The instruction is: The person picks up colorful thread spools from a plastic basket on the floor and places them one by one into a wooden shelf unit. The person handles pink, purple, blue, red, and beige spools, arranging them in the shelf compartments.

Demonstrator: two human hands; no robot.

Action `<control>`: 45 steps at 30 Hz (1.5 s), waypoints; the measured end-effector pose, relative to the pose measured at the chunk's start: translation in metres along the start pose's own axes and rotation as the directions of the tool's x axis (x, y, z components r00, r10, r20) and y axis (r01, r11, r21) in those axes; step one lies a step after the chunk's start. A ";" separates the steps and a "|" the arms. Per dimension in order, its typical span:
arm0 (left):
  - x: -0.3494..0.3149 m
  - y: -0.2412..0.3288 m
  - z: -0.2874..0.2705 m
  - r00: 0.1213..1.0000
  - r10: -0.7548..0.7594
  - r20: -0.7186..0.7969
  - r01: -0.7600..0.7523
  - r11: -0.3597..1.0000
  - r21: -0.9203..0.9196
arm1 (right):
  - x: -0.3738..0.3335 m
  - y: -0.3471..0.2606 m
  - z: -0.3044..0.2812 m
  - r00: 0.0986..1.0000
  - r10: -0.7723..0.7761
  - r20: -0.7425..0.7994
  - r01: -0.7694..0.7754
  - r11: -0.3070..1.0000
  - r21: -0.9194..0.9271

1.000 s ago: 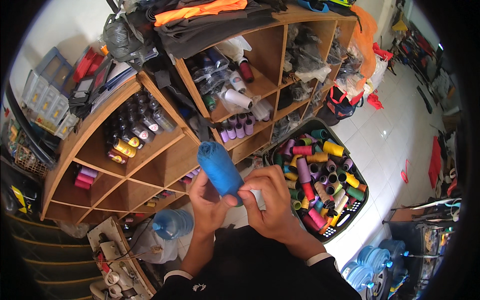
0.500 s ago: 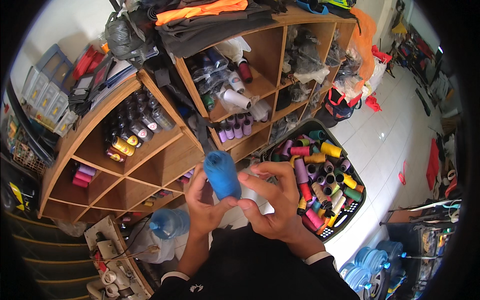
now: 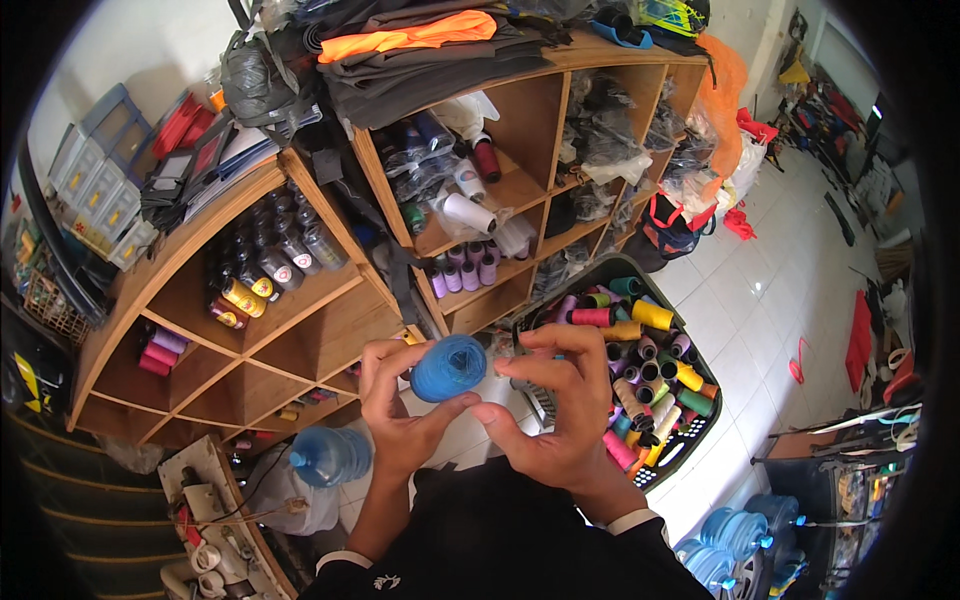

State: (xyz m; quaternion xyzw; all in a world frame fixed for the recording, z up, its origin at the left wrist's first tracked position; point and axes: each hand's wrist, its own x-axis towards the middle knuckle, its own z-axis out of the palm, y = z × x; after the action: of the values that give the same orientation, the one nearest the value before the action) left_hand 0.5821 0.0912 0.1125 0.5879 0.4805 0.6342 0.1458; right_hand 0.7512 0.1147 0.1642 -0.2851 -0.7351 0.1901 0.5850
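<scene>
A blue spool of thread [image 3: 432, 372] is held up in front of my chest, tilted so its round end shows. My left hand [image 3: 398, 405] grips it between thumb and fingers from the left. Close by on the right, my right hand [image 3: 560, 405] has its fingers curved and apart. Its thumb tip comes near my left thumb, and a small gap separates its index fingertip from the spool. Whether a loose thread runs between the hands is too fine to make out. Beyond my right hand sits a dark crate [image 3: 688, 452] full of colourful thread spools.
A curved wooden shelf [image 3: 262, 352] stands ahead, with dark spools [image 3: 285, 260], purple spools [image 3: 468, 275] and white cones [image 3: 468, 212] in its compartments. Folded dark cloth [image 3: 430, 75] lies on top. Blue water jugs stand at left [image 3: 330, 457] and at lower right [image 3: 735, 532].
The blue spool has tipped from nearly upright so its end now shows, and it sits slightly lower. My right fingers have drawn slightly away from it.
</scene>
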 end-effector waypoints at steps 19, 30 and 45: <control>0.004 0.005 -0.001 0.978 0.204 -0.037 -0.189 0.950 0.248 | 0.012 -0.006 -0.016 0.983 0.018 0.183 -0.001 0.995 -0.096; 0.000 0.006 0.000 0.976 0.217 0.001 -0.207 0.929 0.308 | 0.014 -0.004 -0.024 0.974 -0.001 0.228 0.035 0.988 -0.147; -0.009 -0.032 -0.013 0.880 -0.433 0.194 0.463 0.694 -0.551 | -0.036 0.047 0.057 0.926 0.297 0.231 -0.356 0.891 0.283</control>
State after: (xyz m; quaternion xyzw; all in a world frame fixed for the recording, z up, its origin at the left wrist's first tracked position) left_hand 0.5610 0.0947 0.0846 0.3946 0.3876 0.6808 0.4802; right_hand 0.7105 0.1308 0.0939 -0.2880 -0.6860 0.4278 0.5133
